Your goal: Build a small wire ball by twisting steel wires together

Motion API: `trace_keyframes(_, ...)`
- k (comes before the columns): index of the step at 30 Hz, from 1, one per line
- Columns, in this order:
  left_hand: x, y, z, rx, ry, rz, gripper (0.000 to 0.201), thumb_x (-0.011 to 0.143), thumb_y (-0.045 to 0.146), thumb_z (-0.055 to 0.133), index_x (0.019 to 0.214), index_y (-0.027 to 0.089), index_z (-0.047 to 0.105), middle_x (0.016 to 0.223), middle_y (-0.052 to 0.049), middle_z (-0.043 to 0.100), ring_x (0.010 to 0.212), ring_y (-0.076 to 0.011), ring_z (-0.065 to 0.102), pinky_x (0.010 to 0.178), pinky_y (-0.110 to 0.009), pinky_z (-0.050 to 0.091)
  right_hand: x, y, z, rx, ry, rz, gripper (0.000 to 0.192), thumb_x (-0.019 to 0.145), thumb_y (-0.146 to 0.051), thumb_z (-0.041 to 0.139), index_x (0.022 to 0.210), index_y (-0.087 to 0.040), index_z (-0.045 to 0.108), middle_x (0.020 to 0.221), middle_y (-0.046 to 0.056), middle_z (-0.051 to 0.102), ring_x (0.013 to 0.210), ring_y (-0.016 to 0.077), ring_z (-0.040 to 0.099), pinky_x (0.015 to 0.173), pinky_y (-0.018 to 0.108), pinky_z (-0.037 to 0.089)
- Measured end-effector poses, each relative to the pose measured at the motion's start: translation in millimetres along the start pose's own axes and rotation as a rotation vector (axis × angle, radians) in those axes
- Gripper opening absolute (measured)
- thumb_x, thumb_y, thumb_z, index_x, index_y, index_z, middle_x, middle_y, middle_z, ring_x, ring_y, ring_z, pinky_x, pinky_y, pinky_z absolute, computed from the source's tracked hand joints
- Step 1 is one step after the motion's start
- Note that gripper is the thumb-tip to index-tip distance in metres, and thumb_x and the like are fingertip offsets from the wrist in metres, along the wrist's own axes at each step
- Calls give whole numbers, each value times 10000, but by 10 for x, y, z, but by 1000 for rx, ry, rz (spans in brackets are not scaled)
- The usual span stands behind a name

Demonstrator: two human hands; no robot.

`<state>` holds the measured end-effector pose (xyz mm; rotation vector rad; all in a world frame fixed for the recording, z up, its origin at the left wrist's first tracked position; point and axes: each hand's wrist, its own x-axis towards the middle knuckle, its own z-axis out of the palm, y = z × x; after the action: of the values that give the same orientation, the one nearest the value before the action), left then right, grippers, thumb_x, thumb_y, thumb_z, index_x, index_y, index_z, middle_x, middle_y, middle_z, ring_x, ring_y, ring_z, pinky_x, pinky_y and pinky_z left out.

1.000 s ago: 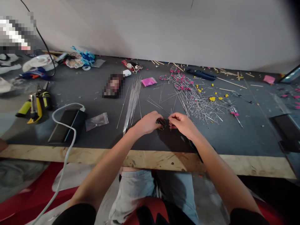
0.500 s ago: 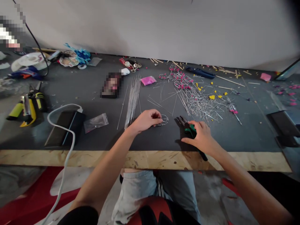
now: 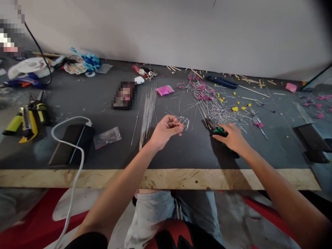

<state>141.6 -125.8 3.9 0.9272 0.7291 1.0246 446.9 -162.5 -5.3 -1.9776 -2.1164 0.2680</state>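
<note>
On the dark grey felt-like worktop (image 3: 77, 103) edged in chipboard, your left hand (image 3: 164, 133) pinches a thin bent silver wire loop (image 3: 181, 121) just above the surface; your right hand (image 3: 232, 138) closes around green-handled pliers (image 3: 216, 129) beside scattered shiny wire offcuts (image 3: 223, 112).

- Worktop (image 3: 109, 162): bare dark strip along its near wooden edge, open to passage between the two forearms.
- Bundle of straight wires (image 3: 148, 107): lies just left of the left hand (image 3: 164, 131), running toward the wall.
- Heap of loose wires (image 3: 220, 110): behind the right hand (image 3: 232, 138), spread wide, with pink and yellow bits among it.
- Black device with white cable (image 3: 71, 138): well left of the bundle; plastic bag (image 3: 107, 137) between them.
- Yellow-handled tools (image 3: 26, 117): far left.
</note>
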Motion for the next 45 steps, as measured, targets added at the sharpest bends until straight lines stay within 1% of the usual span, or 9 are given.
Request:
trace_keyframes(5, 1, -64, 6, 27, 38, 83, 240, 668, 218, 741, 882, 149, 656, 789, -20, 666, 714, -106, 612, 682, -266, 518, 119, -337, -163, 225, 77, 68, 497, 748, -546, 582, 1141, -242, 585, 800, 54, 545, 714, 207, 500, 651, 327, 374)
trace_keyframes(10, -13, -102, -41, 372, -70, 315, 65, 736, 222, 686, 785, 191, 716, 932, -54, 684, 844, -144, 632, 765, -294, 510, 174, -982, -50, 869, -212, 174, 435, 828, -595, 435, 871, -216, 643, 547, -46, 331, 496, 104, 310, 508, 266, 253)
trace_keyframes(13, -5, -122, -89, 607, -161, 528, 122, 802, 204, 612, 840, 233, 724, 935, -51, 688, 921, -165, 625, 837, -339, 501, 250, -1210, 124, 1099, -409, 161, 374, 790, -547, 542, 718, -184, 592, 539, -57, 318, 493, 84, 284, 483, 255, 202)
trace_keyframes(16, 3, -137, -112, 773, -114, 673, 150, 830, 207, 578, 872, 247, 717, 1045, -57, 671, 1067, -192, 573, 934, -394, 458, 328, -1310, 240, 1335, -450, 155, 287, 771, -462, 613, 723, -185, 555, 542, -72, 310, 483, 69, 261, 479, 244, 182)
trace_keyframes(21, -14, -163, -55, 473, 129, 410, 397, 902, 335, 455, 1280, 220, 489, 1196, -119, 599, 956, -176, 627, 820, -365, 532, 379, -1357, 331, 1547, -300, 181, 249, 783, -419, 615, 734, -195, 518, 509, -90, 256, 465, 68, 225, 474, 234, 185)
trace_keyframes(26, -10, -225, -13, 206, 51, 114, 464, 773, 359, 638, 1177, 150, 544, 1038, -101, 662, 783, -152, 651, 721, -315, 558, 374, -1353, 467, 1431, -198, 146, 262, 813, -460, 561, 760, -208, 513, 520, -77, 314, 477, 80, 281, 475, 234, 227)
trace_keyframes(34, 68, -238, -128, 396, 247, 41, 250, 763, 300, 632, 954, 138, 636, 743, -23, 661, 617, -116, 634, 643, -267, 538, 314, -1323, 457, 1366, -166, 229, 270, 846, -520, 461, 885, -254, 428, 545, -88, 342, 448, 76, 277, 432, 216, 196)
trace_keyframes(38, 79, -214, -143, 368, 256, 42, 233, 765, 295, 625, 937, 139, 645, 747, -21, 649, 641, -116, 635, 629, -258, 534, 277, -1297, 418, 1321, -175, 214, 186, 852, -399, 492, 802, -237, 416, 559, -77, 434, 464, 70, 328, 435, 205, 234)
trace_keyframes(45, 74, -167, -145, 194, 253, -3, 239, 746, 299, 650, 911, 127, 656, 727, -14, 630, 613, -96, 611, 612, -241, 520, 241, -1370, 340, 1389, -76, 71, 128, 841, -306, 508, 946, -235, 494, 802, -9, 627, 591, 100, 531, 491, 235, 397)
